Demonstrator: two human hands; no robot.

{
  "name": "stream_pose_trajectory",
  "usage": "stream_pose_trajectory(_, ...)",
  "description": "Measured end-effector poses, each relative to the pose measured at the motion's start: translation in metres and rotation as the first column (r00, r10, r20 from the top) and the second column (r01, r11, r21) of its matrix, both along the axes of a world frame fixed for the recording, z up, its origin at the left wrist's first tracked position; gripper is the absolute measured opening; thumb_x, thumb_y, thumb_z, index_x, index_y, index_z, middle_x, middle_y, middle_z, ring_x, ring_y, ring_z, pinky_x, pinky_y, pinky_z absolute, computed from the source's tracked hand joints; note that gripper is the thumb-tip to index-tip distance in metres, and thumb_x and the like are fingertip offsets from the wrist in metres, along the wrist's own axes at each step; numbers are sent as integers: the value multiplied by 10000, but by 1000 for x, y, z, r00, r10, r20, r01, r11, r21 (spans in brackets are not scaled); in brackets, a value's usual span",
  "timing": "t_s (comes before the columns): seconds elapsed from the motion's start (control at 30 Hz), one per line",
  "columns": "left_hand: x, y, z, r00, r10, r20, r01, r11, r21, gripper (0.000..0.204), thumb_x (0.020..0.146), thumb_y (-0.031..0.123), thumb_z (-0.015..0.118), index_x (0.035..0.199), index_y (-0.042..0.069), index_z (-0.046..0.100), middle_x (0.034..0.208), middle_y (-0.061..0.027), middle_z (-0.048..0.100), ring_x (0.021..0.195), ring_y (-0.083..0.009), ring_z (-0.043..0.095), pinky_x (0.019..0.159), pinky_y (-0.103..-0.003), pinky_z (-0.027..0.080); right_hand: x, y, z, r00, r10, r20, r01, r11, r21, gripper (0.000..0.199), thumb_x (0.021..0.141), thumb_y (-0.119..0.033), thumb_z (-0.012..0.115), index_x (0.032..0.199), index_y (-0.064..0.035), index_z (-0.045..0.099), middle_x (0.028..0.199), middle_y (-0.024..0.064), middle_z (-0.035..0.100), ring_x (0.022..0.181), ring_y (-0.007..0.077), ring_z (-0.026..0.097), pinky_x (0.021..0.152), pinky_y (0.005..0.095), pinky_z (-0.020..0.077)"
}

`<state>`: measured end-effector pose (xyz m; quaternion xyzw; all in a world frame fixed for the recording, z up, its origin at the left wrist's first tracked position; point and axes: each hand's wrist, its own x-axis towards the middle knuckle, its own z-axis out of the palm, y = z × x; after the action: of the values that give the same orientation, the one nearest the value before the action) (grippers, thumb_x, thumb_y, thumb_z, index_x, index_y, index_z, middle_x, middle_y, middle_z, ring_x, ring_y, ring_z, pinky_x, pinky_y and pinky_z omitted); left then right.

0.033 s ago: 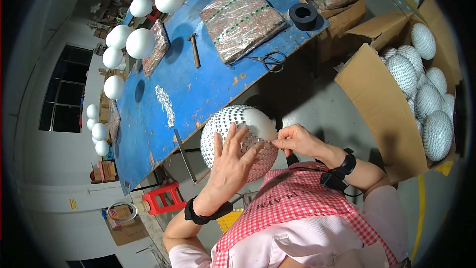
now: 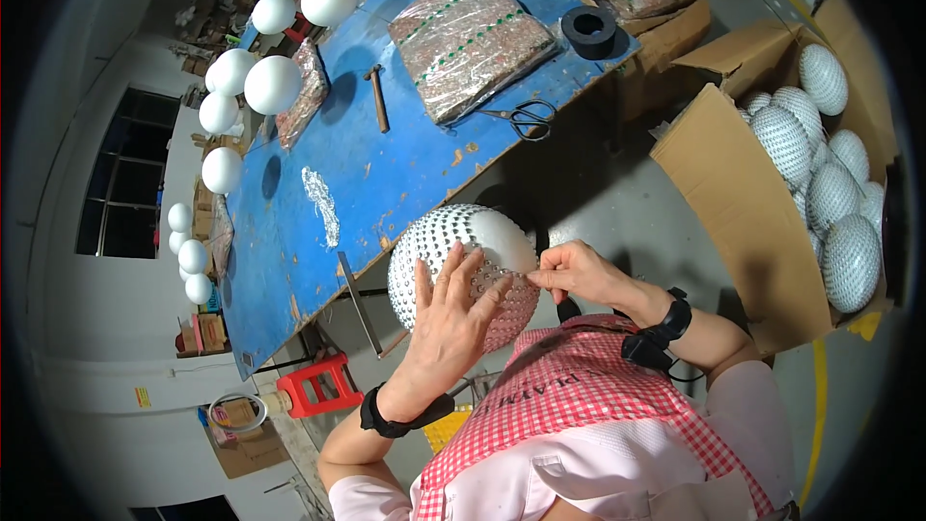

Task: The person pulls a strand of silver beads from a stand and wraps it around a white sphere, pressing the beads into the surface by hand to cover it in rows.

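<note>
Before me at the table's near edge is a large white ball (image 2: 409, 249), mostly covered in rows of small silver studs. Its upper right side shows a smooth white patch. My left hand (image 2: 449, 314) lies over the front of the ball with fingers spread, palm toward it. At the ball's right edge, beside the bare patch, my right hand (image 2: 577, 272) pinches thumb and forefinger together against the surface. Whatever sits between those fingertips is too small to make out.
On the blue table (image 2: 376, 174) lie a hammer (image 2: 380, 101), scissors (image 2: 531, 120), black tape (image 2: 589, 33), loose silver bits (image 2: 320, 205) and a plastic-wrapped pack (image 2: 471, 43). Plain white balls (image 2: 273, 85) line the far left. A cardboard box (image 2: 752, 222) of studded balls stands right.
The ball and my left hand have shifted very slightly. My right hand keeps its pinch at the same spot.
</note>
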<state>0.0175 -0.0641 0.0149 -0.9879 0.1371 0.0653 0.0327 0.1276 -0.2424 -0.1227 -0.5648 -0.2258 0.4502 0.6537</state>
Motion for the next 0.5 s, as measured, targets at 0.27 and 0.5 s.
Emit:
stream_pose_trajectory(0.27,0,-22,-8,989,129,65,-123,988,-88,895,683,363,818,1452,169,403,1394,-178,413,1378,-372,328,1134,-614,126,-4,1,2,999,-29,-34,30,999,27,205,923,-186,619,898,10,675,724,13,635,604,73,567,551,234,470)
stream_pose_trajectory(0.5,-6,-9,-3,992,127,22,-123,985,-125,772,766,249,761,1450,173,410,1483,-182,367,1409,-382,301,1132,-581,177,-3,0,4,999,-30,32,27,995,95,135,884,-92,589,912,13,668,743,14,640,628,75,579,565,232,476)
